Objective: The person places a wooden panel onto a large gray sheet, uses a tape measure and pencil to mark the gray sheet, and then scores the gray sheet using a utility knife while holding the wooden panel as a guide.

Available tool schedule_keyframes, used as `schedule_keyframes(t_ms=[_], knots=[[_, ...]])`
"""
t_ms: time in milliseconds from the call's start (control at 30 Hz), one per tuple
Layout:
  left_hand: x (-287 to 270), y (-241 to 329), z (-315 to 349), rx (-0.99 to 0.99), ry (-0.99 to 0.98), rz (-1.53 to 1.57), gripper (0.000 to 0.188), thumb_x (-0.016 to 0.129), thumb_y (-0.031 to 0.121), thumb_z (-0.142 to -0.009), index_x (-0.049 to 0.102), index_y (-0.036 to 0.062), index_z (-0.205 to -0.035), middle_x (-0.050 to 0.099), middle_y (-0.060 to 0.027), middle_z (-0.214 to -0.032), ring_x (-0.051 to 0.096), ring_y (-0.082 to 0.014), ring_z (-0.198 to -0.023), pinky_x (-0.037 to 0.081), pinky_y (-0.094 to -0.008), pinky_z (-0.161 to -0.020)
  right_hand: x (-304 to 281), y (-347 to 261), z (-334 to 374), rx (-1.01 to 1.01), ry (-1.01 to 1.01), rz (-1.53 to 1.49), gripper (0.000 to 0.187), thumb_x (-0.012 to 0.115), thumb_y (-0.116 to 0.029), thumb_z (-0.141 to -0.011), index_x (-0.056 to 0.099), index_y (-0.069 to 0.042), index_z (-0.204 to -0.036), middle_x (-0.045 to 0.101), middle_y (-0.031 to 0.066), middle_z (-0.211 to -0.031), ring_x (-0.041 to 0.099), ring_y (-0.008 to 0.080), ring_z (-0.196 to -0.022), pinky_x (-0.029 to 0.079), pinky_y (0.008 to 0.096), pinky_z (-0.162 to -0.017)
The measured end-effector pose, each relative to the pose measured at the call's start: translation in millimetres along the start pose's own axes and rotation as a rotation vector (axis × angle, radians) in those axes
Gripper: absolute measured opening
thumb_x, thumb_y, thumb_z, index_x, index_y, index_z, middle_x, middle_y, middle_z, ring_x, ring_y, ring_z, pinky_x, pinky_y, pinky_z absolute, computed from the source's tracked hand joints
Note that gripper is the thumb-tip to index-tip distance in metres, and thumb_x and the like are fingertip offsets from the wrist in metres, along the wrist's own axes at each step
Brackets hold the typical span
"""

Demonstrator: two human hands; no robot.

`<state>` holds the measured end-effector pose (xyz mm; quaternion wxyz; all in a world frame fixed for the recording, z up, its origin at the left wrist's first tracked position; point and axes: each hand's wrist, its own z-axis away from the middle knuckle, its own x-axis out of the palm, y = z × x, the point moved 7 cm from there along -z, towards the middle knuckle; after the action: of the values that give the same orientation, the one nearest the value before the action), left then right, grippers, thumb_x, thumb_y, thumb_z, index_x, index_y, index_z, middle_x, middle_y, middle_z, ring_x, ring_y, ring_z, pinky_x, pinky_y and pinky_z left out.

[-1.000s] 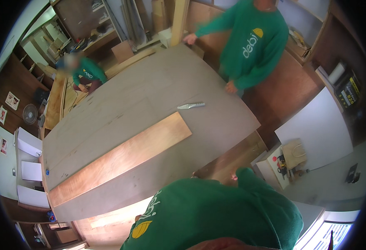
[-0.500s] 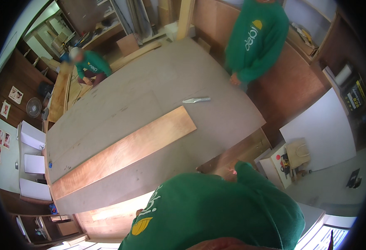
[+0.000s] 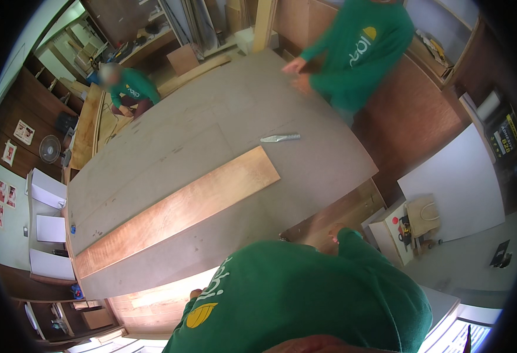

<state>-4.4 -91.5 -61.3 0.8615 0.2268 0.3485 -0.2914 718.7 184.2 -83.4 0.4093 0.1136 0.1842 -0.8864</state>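
My right hand (image 3: 334, 232) hangs beside the near right edge of the big grey-topped table (image 3: 211, 117). It is small in the picture and partly covered by the green sleeve, so its fingers cannot be made out. Of my left hand (image 3: 195, 293) only a bit shows past my torso, near the front edge of the table. On the tabletop lies a long reddish-brown wood strip (image 3: 182, 212), slanting from lower left to the middle. Beyond its right end rests a silver bladed tool (image 3: 280, 138), flat and touched by no one.
Across the table at right stands a person (image 3: 361, 65) in green, hands held over its edge. Another person (image 3: 130, 88) crouches at the far left. A beige bag (image 3: 423, 215) sits on a white cabinet at right. A fan (image 3: 50, 149) stands at left.
The standing co-worker's hands have come up and left over the table. My right hand has shifted slightly and shows less pale detail. The wood strip and silver tool lie as before.
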Motion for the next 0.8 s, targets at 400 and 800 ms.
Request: schedule_keyframes(t_ms=[400, 800], knots=[[8.8, 3.0, -3.8, -0.053, -0.001, -0.02, 0.057, 0.071, 0.057, -0.078, 0.074, 0.0006, -0.085, 0.072, -0.0166, -0.082, 0.068, -0.0312, -0.08, 0.052, -0.0407, -0.074, -0.4, -17.5, -1.1, -0.145, -0.089, 0.212, 0.03, 0.054, -0.029, -0.094, 0.067, -0.002, -0.097, 0.071, 0.0108, -0.079, 0.066, 0.0233, -0.064, 0.054, 0.0377, -0.06], [11.4, 3.9, 6.1, -0.051, 0.013, 0.058, 0.061, 0.069, 0.061, -0.075, 0.073, -0.0002, -0.079, 0.069, -0.0187, -0.075, 0.066, -0.0326, -0.073, 0.051, -0.0412, -0.07, 5.4, -21.5, -17.9, -0.132, -0.109, 0.372, 0.031, 0.05, -0.027, -0.096, 0.064, -0.01, -0.117, 0.072, 0.006, -0.086, 0.069, 0.0217, -0.072, 0.055, 0.0384, -0.067]])
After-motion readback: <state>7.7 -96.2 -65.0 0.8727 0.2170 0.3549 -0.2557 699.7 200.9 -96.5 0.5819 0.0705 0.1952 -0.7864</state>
